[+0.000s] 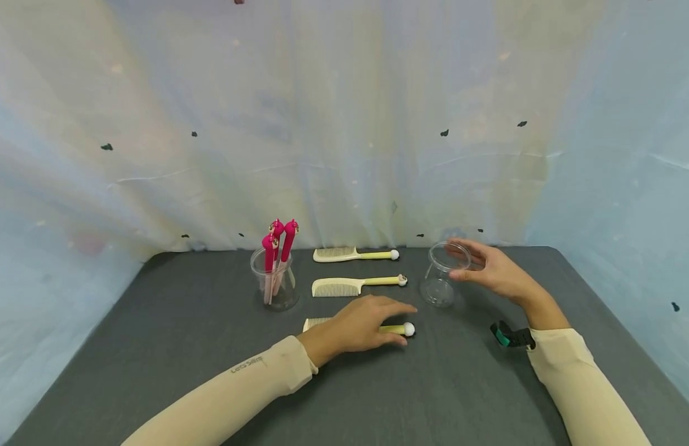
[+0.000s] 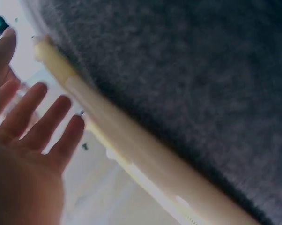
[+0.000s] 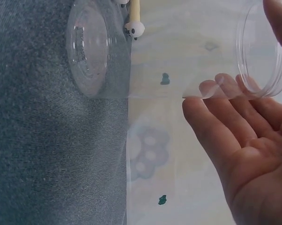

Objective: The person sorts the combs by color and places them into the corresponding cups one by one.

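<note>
My left hand [image 1: 362, 323] is over the nearest cream comb [image 1: 316, 323], fingers extended and thumb apart, with the comb's yellow handle [image 2: 56, 61] showing between thumb and fingers. It does not grip the comb, whose middle it hides in the head view. Two more combs lie flat behind: a middle comb [image 1: 337, 287] and a far comb [image 1: 335, 254], each with a yellow handle and a white figure at its end. My right hand [image 1: 491, 272] holds a clear plastic cup [image 1: 437, 292] near its rim, thumb in front and fingers behind. The cup stands upright on the table.
At the left, a second clear cup [image 1: 285, 296] holds several sticks with bright pink tops [image 1: 288, 235]. A dark grey cloth covers the table [image 1: 171, 347]. Behind it hangs a pale patterned curtain [image 1: 344, 124].
</note>
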`<state>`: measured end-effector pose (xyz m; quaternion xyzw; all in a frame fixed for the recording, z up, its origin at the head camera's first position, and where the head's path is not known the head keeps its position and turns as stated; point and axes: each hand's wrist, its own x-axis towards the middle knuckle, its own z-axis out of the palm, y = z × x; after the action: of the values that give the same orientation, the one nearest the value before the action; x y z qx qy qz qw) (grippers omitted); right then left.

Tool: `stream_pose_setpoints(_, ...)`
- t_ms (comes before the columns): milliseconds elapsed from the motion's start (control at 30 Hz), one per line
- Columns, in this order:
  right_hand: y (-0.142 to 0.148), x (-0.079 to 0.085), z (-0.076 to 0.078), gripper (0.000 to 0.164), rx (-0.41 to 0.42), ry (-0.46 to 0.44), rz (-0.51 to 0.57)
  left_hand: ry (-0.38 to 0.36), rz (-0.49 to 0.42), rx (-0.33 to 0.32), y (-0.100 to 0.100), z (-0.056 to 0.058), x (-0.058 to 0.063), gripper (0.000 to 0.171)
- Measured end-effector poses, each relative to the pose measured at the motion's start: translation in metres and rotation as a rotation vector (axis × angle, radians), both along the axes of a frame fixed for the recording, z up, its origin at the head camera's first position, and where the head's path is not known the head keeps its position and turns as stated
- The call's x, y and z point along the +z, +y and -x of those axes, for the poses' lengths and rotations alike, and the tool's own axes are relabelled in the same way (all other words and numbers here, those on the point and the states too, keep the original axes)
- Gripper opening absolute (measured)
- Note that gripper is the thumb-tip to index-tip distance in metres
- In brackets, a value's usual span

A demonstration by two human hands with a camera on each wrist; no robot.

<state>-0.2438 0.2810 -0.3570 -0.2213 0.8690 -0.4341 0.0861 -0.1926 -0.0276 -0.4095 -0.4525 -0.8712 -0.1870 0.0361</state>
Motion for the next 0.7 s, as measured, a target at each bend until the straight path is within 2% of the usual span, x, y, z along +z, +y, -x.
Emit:
stream_pose_setpoints(133, -0.001, 0.001, 0.000, 0.074, 0.006, 0.004, 0.001, -0.071, 0.031, 0.031, -0.003, -0.002, -0.003, 0.061)
stream_pose_setpoints(267, -0.001, 0.001, -0.001, 0.075, 0.002, 0.001, 0.001, -0.134, 0.050, -0.002, -0.001, -0.004, -0.003, 0.063)
stream_pose_setpoints(367, 0.000, 0.001, -0.001, 0.076, -0.004, -0.001, -0.001, -0.147, 0.052, -0.003, 0.001, -0.002, -0.003, 0.060)
stream_pose_setpoints(533, 0.000, 0.002, -0.001, 0.076, -0.006, 0.003, -0.003, -0.155, 0.063, 0.036, 0.005, 0.001, -0.003, 0.053)
stream_pose_setpoints(700, 0.001, 0.002, -0.002, 0.075, -0.002, 0.014, -0.013, -0.132, 0.078, 0.022, 0.010, 0.000, -0.002, 0.047)
